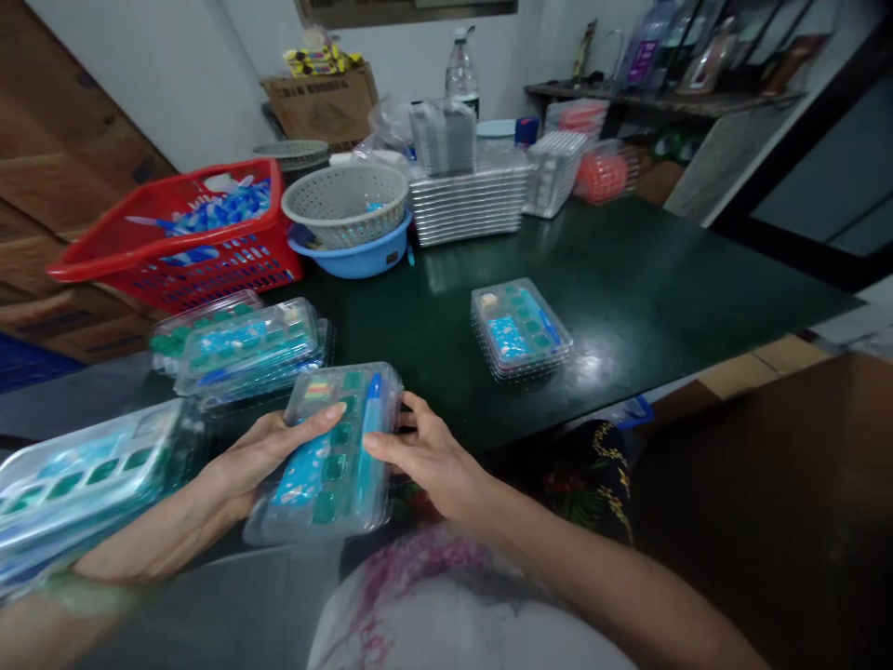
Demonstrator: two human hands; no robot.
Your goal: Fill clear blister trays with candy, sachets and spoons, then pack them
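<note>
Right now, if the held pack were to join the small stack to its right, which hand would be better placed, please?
Probably the right hand: it holds the side of the pack nearer that stack, while the left hand is on the opposite side, nearer the other packs.

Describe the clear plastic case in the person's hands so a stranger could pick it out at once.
Find the dark green table and go to its near edge. There, between the left hand and right hand, is the clear plastic case, showing green squares beside a blue pen-like item. Unlike the similar cases stacked at right, it is held.
</note>
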